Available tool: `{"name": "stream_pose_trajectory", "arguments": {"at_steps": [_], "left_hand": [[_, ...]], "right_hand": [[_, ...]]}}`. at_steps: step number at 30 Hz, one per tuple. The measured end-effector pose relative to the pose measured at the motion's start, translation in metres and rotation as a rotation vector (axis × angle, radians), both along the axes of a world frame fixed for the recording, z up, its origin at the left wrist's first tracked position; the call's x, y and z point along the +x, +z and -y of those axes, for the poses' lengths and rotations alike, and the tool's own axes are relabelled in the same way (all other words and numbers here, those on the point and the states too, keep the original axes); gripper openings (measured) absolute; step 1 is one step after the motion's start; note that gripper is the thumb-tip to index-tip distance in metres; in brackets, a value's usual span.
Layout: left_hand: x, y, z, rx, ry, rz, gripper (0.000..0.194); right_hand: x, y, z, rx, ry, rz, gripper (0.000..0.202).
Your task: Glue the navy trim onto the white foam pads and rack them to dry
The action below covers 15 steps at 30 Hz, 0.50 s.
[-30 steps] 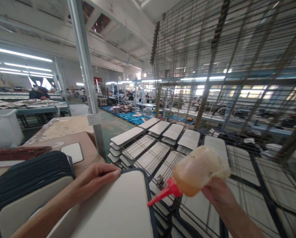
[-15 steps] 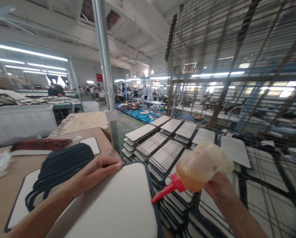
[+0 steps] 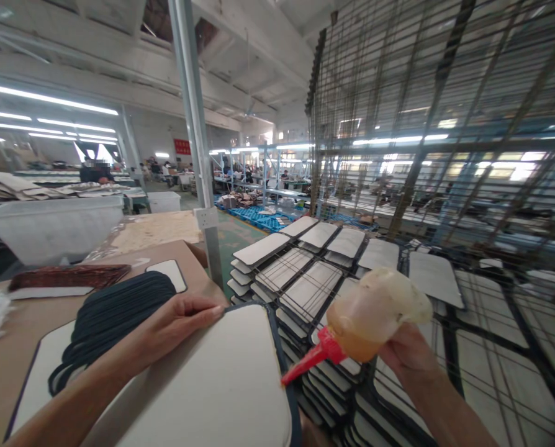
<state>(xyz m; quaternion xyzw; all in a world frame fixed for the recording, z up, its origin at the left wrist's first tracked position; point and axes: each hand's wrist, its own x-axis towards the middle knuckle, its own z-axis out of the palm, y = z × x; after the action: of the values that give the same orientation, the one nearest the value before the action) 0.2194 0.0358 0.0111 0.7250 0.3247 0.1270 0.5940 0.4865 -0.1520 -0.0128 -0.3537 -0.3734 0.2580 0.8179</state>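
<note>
A white panel (image 3: 212, 379) with rounded corners and a dark edge band lies at the bottom centre. My left hand (image 3: 187, 320) pinches its upper left corner between thumb and fingers. My right hand (image 3: 405, 347) is wrapped round a translucent squeeze bottle (image 3: 375, 307) with amber liquid inside. The bottle is tilted, and its red nozzle (image 3: 310, 363) points down left, with the tip at the panel's right edge beside the dark band. A bundle of dark cord (image 3: 119, 310) lies left of my left hand, on another white panel (image 3: 40, 372).
Wire racks (image 3: 300, 267) holding stacked white panels fill the right, with a raised wire grid (image 3: 398, 112) above. A metal post (image 3: 196, 124) rises behind the brown table (image 3: 7, 329). A white bin (image 3: 58, 230) and a distant person (image 3: 95, 171) are at left.
The nozzle tip has moved slightly down along the panel's right edge, with my right hand still round the bottle. My left hand keeps its hold on the corner. The view has shifted slightly.
</note>
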Motion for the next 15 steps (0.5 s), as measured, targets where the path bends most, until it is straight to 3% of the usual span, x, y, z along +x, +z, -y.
{"name": "stream_pose_trajectory", "arguments": {"at_steps": [3,7,9,15], "left_hand": [[0.000,-0.002,0.001,-0.028,0.018,0.001,0.037],[0.001,-0.006,0.003,-0.024,0.055,0.020,0.037],[0.002,-0.007,0.005,-0.005,0.074,0.039,0.035],[0.001,-0.009,0.009,0.004,0.140,0.062,0.034]], "right_hand": [[0.001,-0.002,0.003,-0.004,0.007,-0.011,0.027],[0.003,-0.005,0.007,-0.044,-0.003,-0.028,0.055],[0.004,-0.006,0.009,-0.055,-0.016,-0.037,0.060],[0.003,-0.005,0.011,-0.043,-0.053,-0.042,0.029]]}}
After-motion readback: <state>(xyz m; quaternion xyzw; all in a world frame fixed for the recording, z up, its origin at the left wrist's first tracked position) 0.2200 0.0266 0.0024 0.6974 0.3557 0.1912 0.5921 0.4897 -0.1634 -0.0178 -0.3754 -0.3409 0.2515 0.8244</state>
